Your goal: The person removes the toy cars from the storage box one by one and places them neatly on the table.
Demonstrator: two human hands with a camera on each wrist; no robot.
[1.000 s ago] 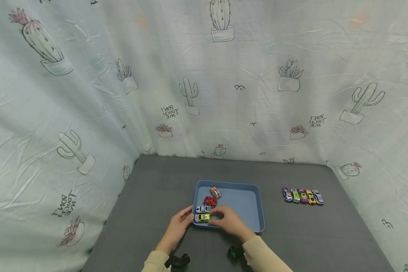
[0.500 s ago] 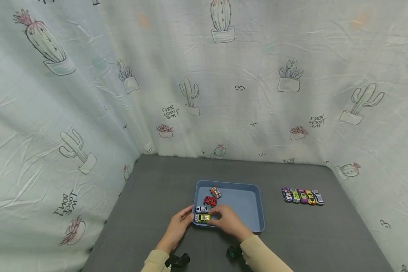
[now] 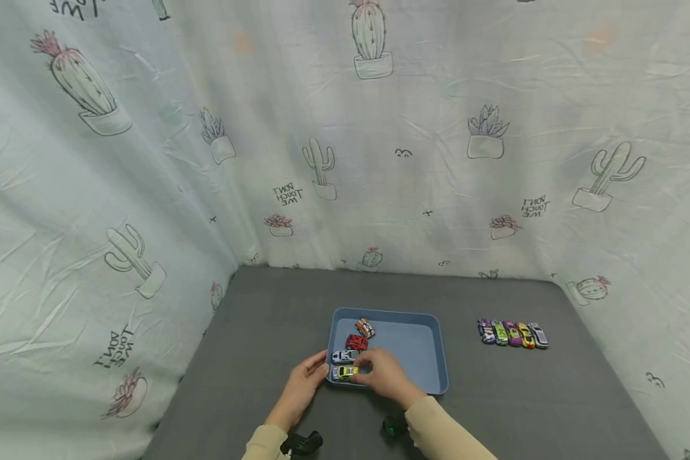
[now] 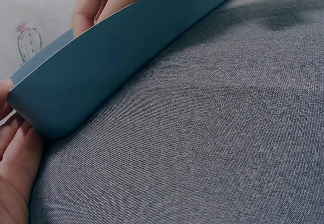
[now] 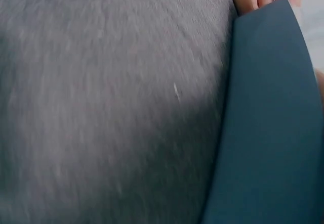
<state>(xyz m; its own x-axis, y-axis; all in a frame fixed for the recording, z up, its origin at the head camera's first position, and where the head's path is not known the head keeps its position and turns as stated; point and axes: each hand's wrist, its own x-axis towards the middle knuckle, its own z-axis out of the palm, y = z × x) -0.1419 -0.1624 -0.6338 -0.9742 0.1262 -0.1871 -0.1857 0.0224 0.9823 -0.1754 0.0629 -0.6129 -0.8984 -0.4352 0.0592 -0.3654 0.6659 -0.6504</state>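
Note:
A blue tray (image 3: pixel 411 342) lies on the grey cloth with several toy cars along its left side. My left hand (image 3: pixel 299 386) holds the tray's front left corner; in the left wrist view, fingers (image 4: pixel 23 148) lie against the outer wall. Reaching over the front rim, my right hand (image 3: pixel 386 377) pinches the right end of a yellow toy car (image 3: pixel 344 373) between thumb and fingers. Behind that car are a white one (image 3: pixel 344 356), a red one (image 3: pixel 356 342) and a slanted orange-and-white one (image 3: pixel 365 328). The tray wall (image 5: pixel 268 107) hides the right fingertips in the right wrist view.
Several toy cars (image 3: pixel 512 333) stand side by side in a row on the cloth, right of the tray. Black wrist devices (image 3: pixel 301 442) sit by both sleeves. A cactus-print curtain (image 3: pixel 379 160) surrounds the table's back and sides.
The head view has tilted slightly, so everything sits a little lower. Both hands keep their places at the tray, the right one still on the yellow toy car.

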